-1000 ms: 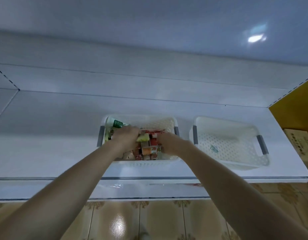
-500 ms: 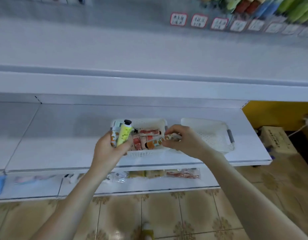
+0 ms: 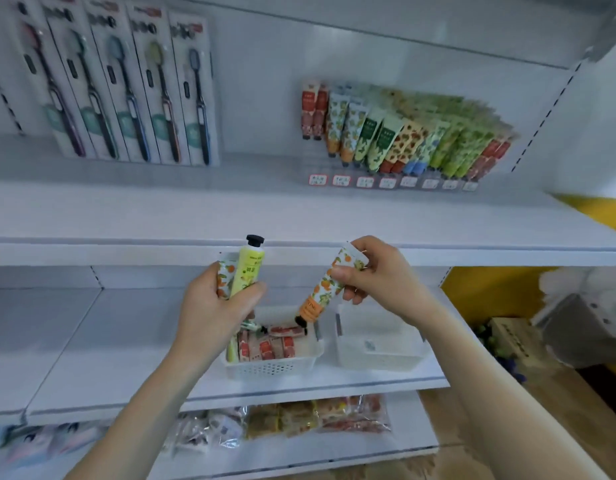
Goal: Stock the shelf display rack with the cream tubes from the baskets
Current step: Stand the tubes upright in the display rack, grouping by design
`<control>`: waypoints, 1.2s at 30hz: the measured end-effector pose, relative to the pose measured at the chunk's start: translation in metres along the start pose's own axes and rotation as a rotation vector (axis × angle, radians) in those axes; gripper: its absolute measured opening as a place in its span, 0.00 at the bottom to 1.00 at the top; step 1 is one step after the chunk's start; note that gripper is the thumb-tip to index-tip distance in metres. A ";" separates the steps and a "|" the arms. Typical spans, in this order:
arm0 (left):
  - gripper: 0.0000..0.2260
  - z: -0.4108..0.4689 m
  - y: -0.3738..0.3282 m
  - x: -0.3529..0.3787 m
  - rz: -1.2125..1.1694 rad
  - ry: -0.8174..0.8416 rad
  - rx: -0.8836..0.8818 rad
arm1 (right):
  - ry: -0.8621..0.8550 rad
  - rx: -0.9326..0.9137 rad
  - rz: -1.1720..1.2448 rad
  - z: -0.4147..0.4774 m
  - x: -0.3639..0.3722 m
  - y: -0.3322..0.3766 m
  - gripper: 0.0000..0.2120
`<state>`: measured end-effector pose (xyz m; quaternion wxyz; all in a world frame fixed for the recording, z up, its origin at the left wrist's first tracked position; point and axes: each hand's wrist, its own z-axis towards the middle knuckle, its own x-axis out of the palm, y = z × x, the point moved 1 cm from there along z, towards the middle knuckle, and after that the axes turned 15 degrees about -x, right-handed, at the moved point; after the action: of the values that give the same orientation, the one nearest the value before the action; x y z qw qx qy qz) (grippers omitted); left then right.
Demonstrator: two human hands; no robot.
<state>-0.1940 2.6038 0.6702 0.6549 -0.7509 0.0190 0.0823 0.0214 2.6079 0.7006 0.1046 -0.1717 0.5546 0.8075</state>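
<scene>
White shelving (image 3: 126, 216) carries five toothbrush packs (image 3: 126, 88) and the display rack (image 3: 393, 183), well above two baskets: a stocked basket (image 3: 272, 367) and a second basket (image 3: 379, 358). Over these, the left hand (image 3: 216, 306) grips a yellow tube (image 3: 249, 268) and a patterned tube (image 3: 224, 277); the right hand (image 3: 379, 275) pinches one orange tube (image 3: 325, 289), cap down.

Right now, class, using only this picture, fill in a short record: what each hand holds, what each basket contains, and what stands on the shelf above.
Left hand: grips two tubes, a yellow tube with its black cap up and a small patterned tube
Right hand: pinches an orange-print tube, cap down
Left basket: more tubes
Right basket: only a small label shows
Display rack: rows of tubes
Toothbrush packs: left of rack
</scene>
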 end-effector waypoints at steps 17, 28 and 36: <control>0.05 0.122 -0.111 0.064 -0.107 -0.107 0.117 | -0.049 -0.293 -0.553 0.195 -0.116 0.025 0.11; 0.06 0.176 -0.122 0.089 -0.107 -0.150 0.126 | -0.006 -0.244 -0.640 0.267 -0.112 0.003 0.10; 0.06 0.189 -0.129 0.092 -0.136 -0.082 0.121 | 0.028 -0.197 -0.816 0.277 -0.098 -0.015 0.13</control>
<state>-0.1048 2.8158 0.7584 0.7034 -0.7055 -0.0541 0.0670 0.0721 2.8732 0.8165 0.3912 -0.3974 0.3629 0.7466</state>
